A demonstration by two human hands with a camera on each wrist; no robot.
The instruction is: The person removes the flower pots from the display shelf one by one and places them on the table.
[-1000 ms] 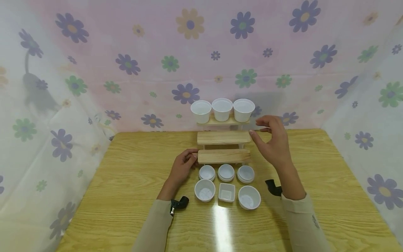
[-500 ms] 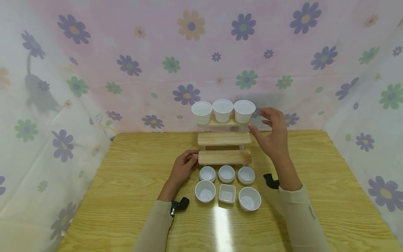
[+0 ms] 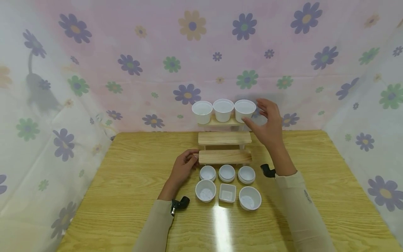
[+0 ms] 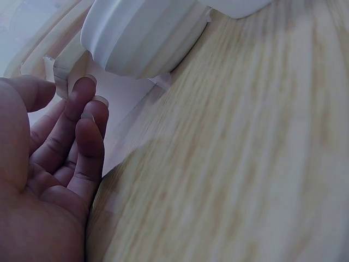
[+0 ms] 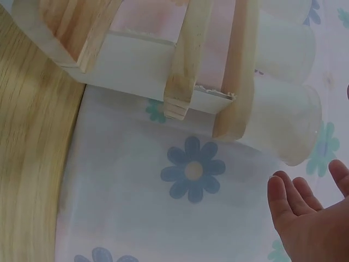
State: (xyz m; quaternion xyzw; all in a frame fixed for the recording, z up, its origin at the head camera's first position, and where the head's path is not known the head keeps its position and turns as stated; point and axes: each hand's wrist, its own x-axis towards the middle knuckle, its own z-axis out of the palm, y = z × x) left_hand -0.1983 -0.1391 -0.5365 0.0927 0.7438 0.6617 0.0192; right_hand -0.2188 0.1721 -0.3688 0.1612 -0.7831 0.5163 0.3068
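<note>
Head view: right hand (image 3: 267, 122) has closed in on the rightmost cup (image 3: 244, 112), top step (image 3: 216, 123); fingers parted, nothing held.
Reads as reach nearly done, no grip yet. Left hand (image 3: 182, 165) pinches bottom step's (image 3: 225, 157) left end. Middle cup (image 3: 223, 113) crowds the left side; floral backdrop (image 3: 207, 73) behind; white dishes (image 3: 227, 172) in front.

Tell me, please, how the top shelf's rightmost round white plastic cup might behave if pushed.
The cup looks slightly translucent, so probably light. Tapering toward its base, it may tip, and its round wall could let it roll.
</note>
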